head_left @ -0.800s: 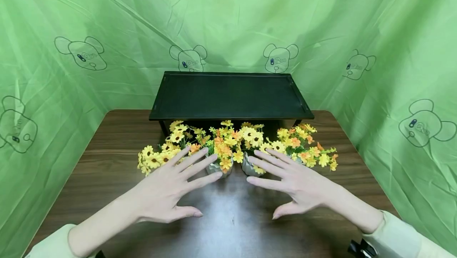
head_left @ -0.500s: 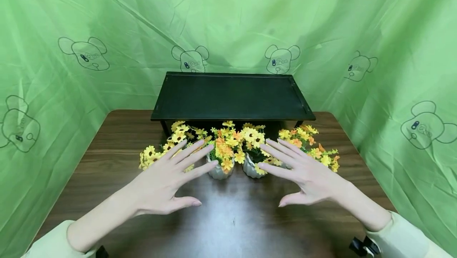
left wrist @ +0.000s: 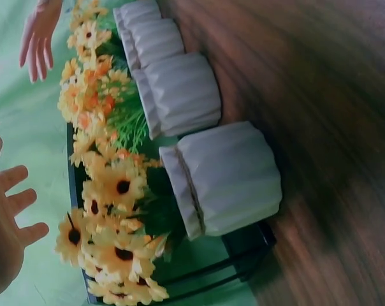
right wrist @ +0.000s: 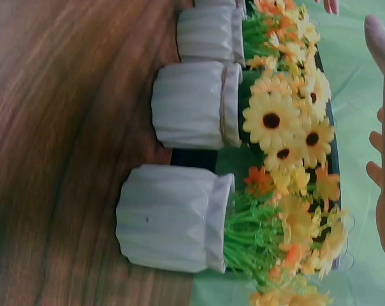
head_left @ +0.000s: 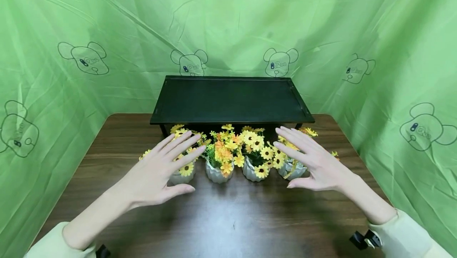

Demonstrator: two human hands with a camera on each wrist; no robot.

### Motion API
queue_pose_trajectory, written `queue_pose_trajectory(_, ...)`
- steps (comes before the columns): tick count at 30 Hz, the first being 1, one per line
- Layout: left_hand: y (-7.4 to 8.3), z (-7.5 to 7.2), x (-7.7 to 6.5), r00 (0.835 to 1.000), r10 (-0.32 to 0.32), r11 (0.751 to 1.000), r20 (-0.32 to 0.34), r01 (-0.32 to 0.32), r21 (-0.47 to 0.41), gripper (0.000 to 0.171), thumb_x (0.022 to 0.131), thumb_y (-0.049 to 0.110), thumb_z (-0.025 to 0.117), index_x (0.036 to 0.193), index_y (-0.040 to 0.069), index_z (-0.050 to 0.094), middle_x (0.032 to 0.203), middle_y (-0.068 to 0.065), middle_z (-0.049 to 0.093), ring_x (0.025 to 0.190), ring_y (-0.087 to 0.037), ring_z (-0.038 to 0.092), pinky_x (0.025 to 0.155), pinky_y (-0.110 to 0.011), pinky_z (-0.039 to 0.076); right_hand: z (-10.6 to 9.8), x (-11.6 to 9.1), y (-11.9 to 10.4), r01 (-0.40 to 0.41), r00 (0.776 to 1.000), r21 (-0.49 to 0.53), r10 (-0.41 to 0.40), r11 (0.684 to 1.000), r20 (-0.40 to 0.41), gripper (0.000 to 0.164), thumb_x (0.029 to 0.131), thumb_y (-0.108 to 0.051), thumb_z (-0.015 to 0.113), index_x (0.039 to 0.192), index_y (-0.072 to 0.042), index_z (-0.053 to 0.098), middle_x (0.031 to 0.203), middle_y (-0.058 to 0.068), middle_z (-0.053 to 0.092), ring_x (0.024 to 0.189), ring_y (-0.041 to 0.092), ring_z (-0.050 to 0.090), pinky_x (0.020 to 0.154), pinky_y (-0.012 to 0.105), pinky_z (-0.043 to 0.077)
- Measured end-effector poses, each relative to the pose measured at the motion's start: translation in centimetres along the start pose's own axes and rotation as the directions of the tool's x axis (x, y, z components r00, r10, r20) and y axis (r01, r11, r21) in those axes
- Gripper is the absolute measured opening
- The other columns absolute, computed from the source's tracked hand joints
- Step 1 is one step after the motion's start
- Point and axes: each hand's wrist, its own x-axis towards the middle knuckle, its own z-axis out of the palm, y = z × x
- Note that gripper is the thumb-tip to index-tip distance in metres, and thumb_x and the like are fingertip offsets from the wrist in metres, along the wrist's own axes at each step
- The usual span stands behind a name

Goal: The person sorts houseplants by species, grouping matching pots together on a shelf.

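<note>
Several white fluted flowerpots with yellow and orange artificial-looking flowers stand in a row. In the head view my left hand (head_left: 153,174), fingers spread and straight, hovers over the leftmost flowerpot (head_left: 183,177) and hides much of its flowers. My right hand (head_left: 317,164) is likewise spread, partly covering the rightmost flowerpot (head_left: 294,170). Between the hands, the two middle flowerpots (head_left: 218,174) show fully. Both wrist views put the hands beside the blossoms, apart from the pots: the left wrist view shows dark-centred daisies (left wrist: 119,188), the right wrist view a pot with green stems (right wrist: 170,217). Neither hand holds anything.
Right behind the flowers stands a low black rack (head_left: 232,99) with a flat top and thin legs. The pots rest on a dark wooden table (head_left: 228,226). Green fabric (head_left: 235,20) printed with bear heads hangs around the back and sides.
Both hands have drawn apart, the left one to the left and the right one to the right, and sit a little higher in view. More of the pots shows between them.
</note>
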Motion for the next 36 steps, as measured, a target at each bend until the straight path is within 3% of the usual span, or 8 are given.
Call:
queue_pose_trajectory(8, -1.8, -1.0, 0.0, 0.994, -0.108, 0.994, -0.014, 0.107, -0.029, 0.09, 0.093, 0.059, 0.065, 0.165, 0.028, 0.022, 0.173, 0.002, 0.02, 0.161, -0.027, 0.021, 0.133, -0.032, 0.002, -1.3, -1.0, 1.3, -0.097, 0.995, 0.014, 0.097, 0.995, -0.032, 0.094, 0.093, -0.073, 0.056, 0.147, 0.004, 0.051, 0.157, 0.033, 0.04, 0.149, 0.042, 0.038, 0.132, 0.036, 0.019)
queue_pose_trajectory(13, -3.2, -1.1, -0.4, 0.982, -0.18, 0.983, -0.05, 0.177, -0.054, 0.086, 0.094, 0.052, 0.068, 0.164, 0.027, 0.025, 0.171, 0.003, 0.026, 0.159, -0.027, 0.025, 0.131, -0.043, 0.019, -1.8, -1.7, 2.2, -0.145, 0.989, 0.037, 0.147, 0.989, -0.035, 0.094, 0.094, -0.072, 0.055, 0.149, 0.005, 0.048, 0.158, 0.031, 0.041, 0.151, 0.035, 0.037, 0.13, 0.028, 0.021)
queue_pose_trajectory(18, -4.5, -1.1, -0.9, 0.958, -0.283, 0.955, -0.052, 0.277, -0.106, 0.084, 0.095, 0.045, 0.071, 0.164, 0.03, 0.026, 0.17, 0.004, 0.029, 0.158, -0.028, 0.029, 0.124, -0.055, 0.03, -2.5, -2.9, 2.9, -0.276, 0.961, 0.086, 0.278, 0.957, -0.004, 0.094, 0.093, -0.071, 0.058, 0.154, 0.001, 0.043, 0.163, 0.023, 0.037, 0.155, 0.024, 0.033, 0.127, 0.018, 0.02)
queue_pose_trajectory(23, -5.8, -1.2, -1.1, 0.92, -0.392, 0.904, -0.029, 0.379, -0.199, 0.079, 0.099, 0.039, 0.067, 0.164, 0.038, 0.022, 0.17, -0.001, 0.029, 0.157, -0.031, 0.029, 0.118, -0.066, 0.033, -3.2, -4.3, 3.8, -0.359, 0.93, 0.148, 0.366, 0.922, -0.028, 0.091, 0.093, -0.065, 0.065, 0.154, -0.001, 0.043, 0.164, 0.02, 0.038, 0.156, 0.021, 0.032, 0.126, 0.018, 0.021)
queue_pose_trajectory(30, -7.7, -1.2, -1.5, 0.849, -0.527, 0.796, 0.026, 0.505, -0.334, 0.07, 0.104, 0.041, 0.059, 0.162, 0.046, 0.019, 0.172, 0.0, 0.026, 0.158, -0.033, 0.026, 0.115, -0.076, 0.027, -3.7, -6.0, 4.9, -0.42, 0.89, 0.203, 0.446, 0.884, -0.099, 0.085, 0.092, -0.053, 0.073, 0.153, -0.001, 0.045, 0.162, 0.018, 0.042, 0.155, 0.022, 0.035, 0.127, 0.021, 0.024)
queue_pose_trajectory(36, -9.8, -0.4, -1.2, 0.832, -0.555, 0.734, 0.007, 0.494, -0.465, 0.065, 0.106, 0.034, 0.057, 0.162, 0.04, 0.023, 0.172, 0.001, 0.025, 0.159, -0.034, 0.023, 0.123, -0.069, 0.022, -3.9, -7.7, 5.7, -0.512, 0.829, 0.216, 0.544, 0.831, -0.127, 0.074, 0.094, -0.033, 0.075, 0.155, -0.006, 0.045, 0.162, 0.013, 0.044, 0.15, 0.009, 0.041, 0.123, 0.017, 0.027)
